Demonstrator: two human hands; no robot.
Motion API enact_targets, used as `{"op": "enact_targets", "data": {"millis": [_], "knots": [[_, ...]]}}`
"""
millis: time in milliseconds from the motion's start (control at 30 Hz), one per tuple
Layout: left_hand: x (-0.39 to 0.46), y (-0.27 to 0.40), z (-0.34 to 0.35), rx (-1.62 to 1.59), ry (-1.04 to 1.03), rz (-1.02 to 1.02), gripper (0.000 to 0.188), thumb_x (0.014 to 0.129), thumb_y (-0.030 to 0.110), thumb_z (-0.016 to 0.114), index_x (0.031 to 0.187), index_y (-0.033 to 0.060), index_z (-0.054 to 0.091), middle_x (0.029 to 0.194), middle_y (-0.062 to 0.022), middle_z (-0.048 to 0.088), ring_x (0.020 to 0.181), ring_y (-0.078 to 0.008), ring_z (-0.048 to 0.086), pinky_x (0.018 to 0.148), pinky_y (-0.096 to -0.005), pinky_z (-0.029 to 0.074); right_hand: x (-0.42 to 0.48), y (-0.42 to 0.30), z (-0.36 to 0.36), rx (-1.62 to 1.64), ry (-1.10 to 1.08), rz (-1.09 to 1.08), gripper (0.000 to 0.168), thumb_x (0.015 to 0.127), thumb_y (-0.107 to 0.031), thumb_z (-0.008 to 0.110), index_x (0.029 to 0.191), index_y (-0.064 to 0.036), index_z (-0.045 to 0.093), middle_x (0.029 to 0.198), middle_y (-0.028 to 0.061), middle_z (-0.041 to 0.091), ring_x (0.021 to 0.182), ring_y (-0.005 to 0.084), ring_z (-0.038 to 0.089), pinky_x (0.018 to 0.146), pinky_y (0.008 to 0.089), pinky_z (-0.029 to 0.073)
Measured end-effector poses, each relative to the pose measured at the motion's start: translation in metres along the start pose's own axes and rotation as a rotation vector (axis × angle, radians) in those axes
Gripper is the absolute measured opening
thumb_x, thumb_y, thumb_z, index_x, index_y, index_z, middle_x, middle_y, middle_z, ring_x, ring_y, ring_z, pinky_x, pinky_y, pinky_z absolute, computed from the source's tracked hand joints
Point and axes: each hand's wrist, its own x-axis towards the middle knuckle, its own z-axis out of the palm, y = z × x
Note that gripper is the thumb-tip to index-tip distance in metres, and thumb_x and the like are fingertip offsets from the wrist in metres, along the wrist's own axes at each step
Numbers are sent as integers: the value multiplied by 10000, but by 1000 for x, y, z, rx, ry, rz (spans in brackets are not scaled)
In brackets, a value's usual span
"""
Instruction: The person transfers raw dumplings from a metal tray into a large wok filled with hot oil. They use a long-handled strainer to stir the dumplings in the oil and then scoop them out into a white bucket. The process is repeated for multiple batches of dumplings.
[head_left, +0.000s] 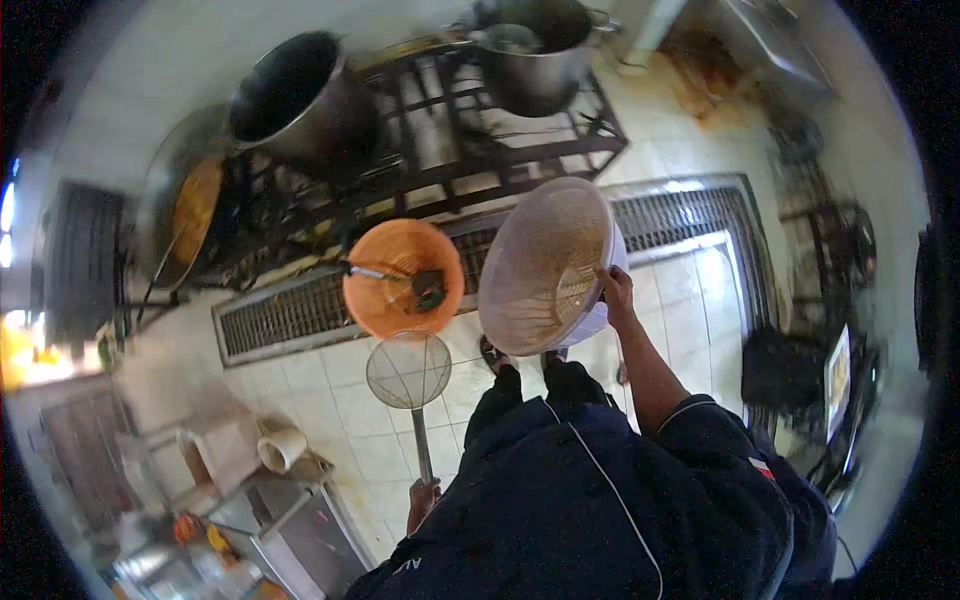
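My left hand (424, 496) grips the end of the long metal handle of a round wire-mesh skimmer (409, 369). The skimmer's mesh head lies near the rim of an orange plastic tub (367, 311); whether they touch, I cannot tell. Inside the tub rests a dark-headed utensil (427, 289), with its handle leaning on the left rim. A large whitish plastic colander basket (517, 255) hangs tilted from my right hand (619, 298), which holds it by the right rim. Its perforated inner side is in view, with no food plain in it.
Along the far side runs a black gas stove frame (442, 161) with a large metal pot (352, 112) and a second metal pot (547, 82). A wide pan (169, 247) holds yellowish contents. A floor drain grate (292, 311) crosses the tiles. At lower left stands a metal cabinet (315, 540).
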Motion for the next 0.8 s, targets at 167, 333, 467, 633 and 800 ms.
{"op": "enact_targets", "data": {"millis": [167,333,467,633,800], "knots": [[44,98,18,436,-193,207,149,841,125,661,811,23,557,588,-35,521,467,-127,457,432,-292,358,-57,24,-148,35,484,130,274,817,-295,727,843,-46,616,718,55,601,584,147,545,510,308,468],[77,200,97,785,-397,318,151,841,138,661,806,26,567,593,-38,530,479,-132,468,443,-296,366,-78,125,-238,-364,870,235,435,723,-360,795,821,37,647,667,100,603,574,199,571,500,378,463],[74,277,184,997,-443,401,153,841,149,661,802,28,575,597,-40,536,488,-135,476,451,-298,373,-131,168,-301,-280,929,372,415,710,-275,753,902,83,666,737,187,663,607,259,652,526,391,510],[58,338,316,1261,-536,502,158,841,162,661,798,30,585,602,-42,544,499,-140,487,462,-302,381,-205,217,-374,-50,1108,715,487,704,-371,713,892,77,688,940,259,676,887,351,679,772,399,555],[33,373,436,1476,-628,604,164,841,175,660,793,33,595,607,-44,552,511,-144,497,473,-305,389,-279,213,-447,593,1190,729,431,788,-259,698,1031,90,630,1065,259,632,912,385,654,693,492,594]]}}
